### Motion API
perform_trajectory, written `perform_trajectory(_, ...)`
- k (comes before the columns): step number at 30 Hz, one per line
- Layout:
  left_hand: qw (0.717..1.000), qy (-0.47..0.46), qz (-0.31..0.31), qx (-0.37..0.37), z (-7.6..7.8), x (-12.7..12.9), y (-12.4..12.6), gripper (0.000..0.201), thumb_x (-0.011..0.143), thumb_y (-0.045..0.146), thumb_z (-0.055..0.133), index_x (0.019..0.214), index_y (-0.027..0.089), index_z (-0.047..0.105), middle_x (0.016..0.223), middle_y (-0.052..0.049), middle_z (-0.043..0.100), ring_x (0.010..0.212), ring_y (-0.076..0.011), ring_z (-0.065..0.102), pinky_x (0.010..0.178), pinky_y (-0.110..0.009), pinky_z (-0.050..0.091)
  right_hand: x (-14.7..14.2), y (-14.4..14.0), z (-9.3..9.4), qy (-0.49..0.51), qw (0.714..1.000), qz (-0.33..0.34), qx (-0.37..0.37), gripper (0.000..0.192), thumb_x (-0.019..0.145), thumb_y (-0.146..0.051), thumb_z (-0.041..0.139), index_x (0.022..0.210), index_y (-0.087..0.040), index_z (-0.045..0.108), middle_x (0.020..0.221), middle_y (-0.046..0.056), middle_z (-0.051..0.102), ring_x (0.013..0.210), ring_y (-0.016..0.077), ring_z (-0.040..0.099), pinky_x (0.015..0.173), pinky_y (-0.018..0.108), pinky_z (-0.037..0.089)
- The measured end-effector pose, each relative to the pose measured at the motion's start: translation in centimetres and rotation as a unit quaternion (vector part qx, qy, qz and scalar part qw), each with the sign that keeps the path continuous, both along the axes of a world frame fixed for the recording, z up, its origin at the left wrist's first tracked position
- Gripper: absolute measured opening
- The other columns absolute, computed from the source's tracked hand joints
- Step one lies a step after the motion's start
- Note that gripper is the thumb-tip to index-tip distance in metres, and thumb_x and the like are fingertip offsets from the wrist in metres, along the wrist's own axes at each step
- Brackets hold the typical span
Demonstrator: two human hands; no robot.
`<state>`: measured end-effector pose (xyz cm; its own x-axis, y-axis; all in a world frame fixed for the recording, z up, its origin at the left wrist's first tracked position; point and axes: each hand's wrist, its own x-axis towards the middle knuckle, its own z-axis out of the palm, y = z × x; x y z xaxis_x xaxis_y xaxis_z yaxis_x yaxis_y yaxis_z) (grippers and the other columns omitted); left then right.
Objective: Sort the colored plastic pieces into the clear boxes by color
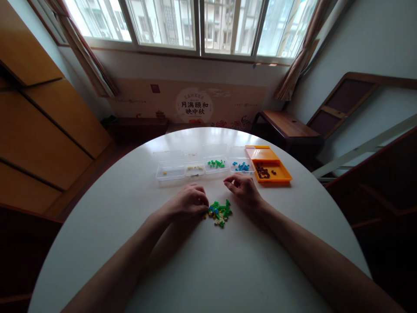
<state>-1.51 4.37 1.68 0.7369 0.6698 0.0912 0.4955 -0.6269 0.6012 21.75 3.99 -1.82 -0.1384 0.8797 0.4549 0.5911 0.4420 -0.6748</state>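
Plastic bricks (220,212) look tiny, light, hard, best pinched singly at the sides; left hand (189,202) curls onto the pile, right hand (243,189) hovers loosely curled, empty

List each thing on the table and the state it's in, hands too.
Left hand: curled, fingertips on the brick pile.
Right hand: loosely curled, beside the pile.
Brick pile: loose, mixed colours.
Clear boxes: open, bricks sorted by colour.
Orange box: open, dark pieces inside.
Table: white, round.
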Motion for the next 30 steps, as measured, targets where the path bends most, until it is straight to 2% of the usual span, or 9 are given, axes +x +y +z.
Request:
perform_trajectory(5, 1.0, -0.01, -0.02, 0.016, 0.0, -0.1, 0.2, 0.014, 0.079, 0.028, 0.063, 0.072, 0.02, 0.072, 0.076, -0.004, 0.063, 0.077, -0.0163, 0.055, 0.073, -0.027, 0.044, 0.0, 0.0, 0.0, -0.007, 1.0, 0.0, 0.004, 0.012, 0.081, -0.023, 0.061, 0.078, -0.018, 0.07, 0.064, 0.0, 0.06, 0.052, 0.0098, 0.047, 0.054, 0.022, 0.039)
perform_trajectory(9, 0.997, -0.079, 0.011, -0.019, -0.5, -0.3, 0.5, 0.015, 0.081, 0.03, 0.062, 0.073, 0.019, 0.07, 0.078, -0.004, 0.062, 0.078, -0.0158, 0.056, 0.071, -0.026, 0.045, -0.1, -0.4, 0.2, -0.03, 0.999, 0.009, 0.039, 0.011, 0.083, -0.024, 0.06, 0.081, -0.018, 0.07, 0.069, 0.001, 0.063, 0.054, 0.0102, 0.05, 0.056, 0.023, 0.041)
perform_trajectory(14, 0.984, -0.16, 0.067, -0.045, -1.1, -0.3, 0.9, 0.018, 0.081, 0.034, 0.062, 0.076, 0.017, 0.069, 0.081, -0.004, 0.06, 0.074, -0.0144, 0.056, 0.064, -0.025, 0.044, -1.4, -1.7, 0.8, -0.088, 0.98, 0.106, 0.146, 0.014, 0.086, -0.031, 0.06, 0.091, -0.02, 0.068, 0.085, 0.004, 0.068, 0.069, 0.0127, 0.059, 0.067, 0.024, 0.045)
perform_trajectory(17, 0.981, -0.171, 0.082, -0.035, -1.2, -0.2, 0.8, 0.019, 0.081, 0.034, 0.062, 0.076, 0.017, 0.069, 0.081, -0.004, 0.06, 0.073, -0.0143, 0.055, 0.062, -0.024, 0.043, -2.1, -2.2, 1.1, -0.116, 0.968, 0.137, 0.175, 0.013, 0.088, -0.031, 0.059, 0.093, -0.021, 0.067, 0.086, 0.005, 0.069, 0.076, 0.0144, 0.062, 0.07, 0.025, 0.045)
perform_trajectory(24, 0.978, -0.182, 0.09, -0.038, -1.3, 0.1, 0.5, 0.019, 0.08, 0.034, 0.061, 0.076, 0.017, 0.068, 0.081, -0.005, 0.061, 0.075, -0.0149, 0.056, 0.063, -0.025, 0.045, -2.8, -2.3, 1.2, -0.131, 0.964, 0.137, 0.189, 0.014, 0.091, -0.023, 0.053, 0.085, -0.02, 0.065, 0.079, 0.003, 0.067, 0.071, 0.0129, 0.059, 0.067, 0.024, 0.043)
perform_trajectory(30, 0.966, -0.206, 0.154, 0.032, -1.3, 0.2, -0.1, 0.019, 0.083, 0.031, 0.058, 0.078, 0.017, 0.068, 0.078, -0.005, 0.063, 0.073, -0.0145, 0.056, 0.062, -0.025, 0.043, -2.2, -1.7, 1.0, -0.134, 0.975, 0.105, 0.146, 0.017, 0.091, -0.025, 0.052, 0.082, -0.02, 0.066, 0.079, 0.004, 0.067, 0.072, 0.013, 0.06, 0.068, 0.024, 0.043)
